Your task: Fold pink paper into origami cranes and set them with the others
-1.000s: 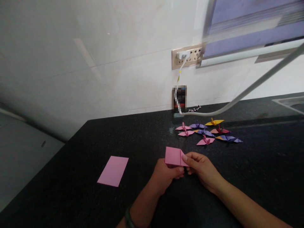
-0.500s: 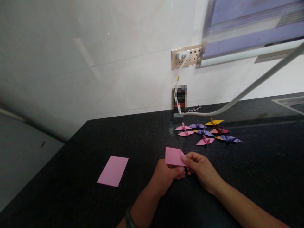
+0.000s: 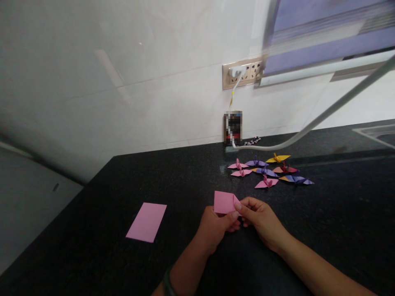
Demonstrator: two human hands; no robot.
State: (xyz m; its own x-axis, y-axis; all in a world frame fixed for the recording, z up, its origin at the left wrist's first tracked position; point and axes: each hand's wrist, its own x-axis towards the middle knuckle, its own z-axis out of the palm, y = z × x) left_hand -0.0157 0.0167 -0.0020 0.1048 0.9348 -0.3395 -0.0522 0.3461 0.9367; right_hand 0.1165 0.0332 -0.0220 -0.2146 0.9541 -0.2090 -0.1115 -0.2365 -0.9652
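A folded piece of pink origami paper [image 3: 224, 202] is held above the dark countertop between both hands. My left hand [image 3: 217, 224] grips it from below, its thumb pressed on the lower edge and its other fingers mostly hidden behind. At the paper's right side, my right hand [image 3: 257, 213] pinches a folded corner between thumb and fingers. A second, flat pink sheet [image 3: 147, 222] lies on the counter to the left, apart from both hands.
Several folded paper cranes, among them a pink one [image 3: 266, 182] and a yellow one [image 3: 278, 158], stand beyond my hands. A white cable [image 3: 277, 147] runs from the wall socket [image 3: 242, 74] area across the right. A blurred-out upright object [image 3: 236, 127] leans by the wall.
My left thumb has moved slightly up onto the paper's lower edge, close to the right thumb. The sheet on the counter and the cranes stay put.
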